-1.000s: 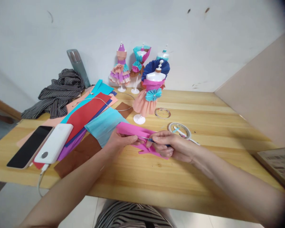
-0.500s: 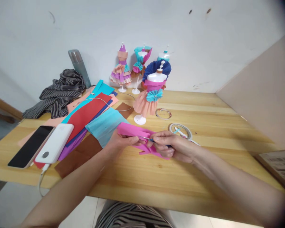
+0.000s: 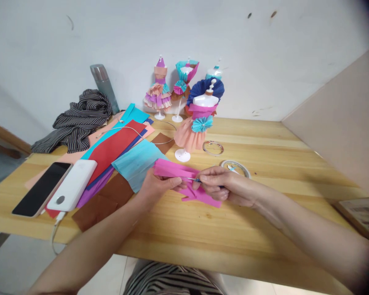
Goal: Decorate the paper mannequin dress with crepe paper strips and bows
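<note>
My left hand (image 3: pixel 161 184) pinches the left part of a bright pink crepe paper sheet (image 3: pixel 175 168), thumb on top. Dark-handled scissors (image 3: pixel 197 180) are in my right hand (image 3: pixel 223 184), its fingers wrapped round the handles. Their thin metal blades point left, along the pink paper towards my left thumb. Below the blades hangs a lower flap of the pink paper with a cut, notched edge. Just beyond my hands stands a small white mannequin (image 3: pixel 206 100) in a pink top and peach crepe skirt, with a turquoise rosette at its waist.
Coloured crepe sheets (image 3: pixel 118 141), a white power bank (image 3: pixel 72 184) and a phone (image 3: pixel 41 188) lie on the left. More dressed mannequins (image 3: pixel 160 88) stand at the wall near a flask (image 3: pixel 104 86). Tape rolls (image 3: pixel 247 170) lie beyond my right hand. A framed object (image 3: pixel 361 213) sits far right.
The whole view has shifted slightly, so things sit a little further right. My right hand now covers more of the tape roll. Both hands keep their hold on the paper and scissors.
</note>
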Demonstrator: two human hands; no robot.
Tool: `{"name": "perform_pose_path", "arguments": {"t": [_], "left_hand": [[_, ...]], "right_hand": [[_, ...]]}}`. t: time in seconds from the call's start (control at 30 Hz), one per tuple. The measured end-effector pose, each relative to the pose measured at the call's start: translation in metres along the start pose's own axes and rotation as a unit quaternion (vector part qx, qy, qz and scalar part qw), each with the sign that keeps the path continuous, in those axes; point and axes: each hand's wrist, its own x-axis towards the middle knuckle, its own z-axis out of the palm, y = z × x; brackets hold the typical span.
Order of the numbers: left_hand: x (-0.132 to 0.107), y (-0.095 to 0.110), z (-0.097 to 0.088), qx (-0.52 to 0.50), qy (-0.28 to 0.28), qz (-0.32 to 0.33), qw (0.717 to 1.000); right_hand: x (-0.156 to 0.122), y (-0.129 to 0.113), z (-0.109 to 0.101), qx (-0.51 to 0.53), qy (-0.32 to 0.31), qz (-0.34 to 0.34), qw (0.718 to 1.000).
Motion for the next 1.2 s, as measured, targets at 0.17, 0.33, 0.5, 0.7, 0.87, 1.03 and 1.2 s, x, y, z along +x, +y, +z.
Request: {"name": "perform_pose_path", "arguments": {"t": [0.17, 0.33, 0.5, 0.7, 0.87, 1.03, 1.2], "left_hand": [[-0.0009, 0.0018, 0.0003, -0.002, 0.01, 0.005, 1.0], [-0.0012, 0.0045, -0.0006, -0.007, 0.002, 0.008, 1.0], [-0.002, 0.0065, -0.0002, -0.008, 0.003, 0.006, 1.0], [-0.0031, 0.007, 0.0034, -0.028, 0.011, -0.007, 1.0], [-0.0037, 0.0059, 0.0041, -0.024, 0.019, -0.004, 1.0], [-0.0035, 0.0062, 0.0032, -0.021, 0.019, -0.007, 1.0], [-0.0034, 0.0073, 0.0038, -0.023, 0.013, -0.004, 1.0]], "right_hand": [[0.002, -0.0043, 0.0008, -0.007, -0.003, 0.006, 1.0], [0.0057, -0.0049, -0.0019, 0.0, -0.022, 0.011, 1.0], [0.0066, -0.0053, -0.0025, 0.006, -0.029, 0.012, 0.999], [0.0069, -0.0042, -0.0011, 0.008, -0.034, 0.006, 0.999], [0.0074, -0.004, -0.0024, 0.005, -0.03, 0.009, 0.999], [0.0068, -0.0054, -0.0001, -0.008, -0.022, 0.008, 1.0], [0.0074, -0.0054, 0.0009, -0.012, -0.017, 0.012, 1.0]]}}
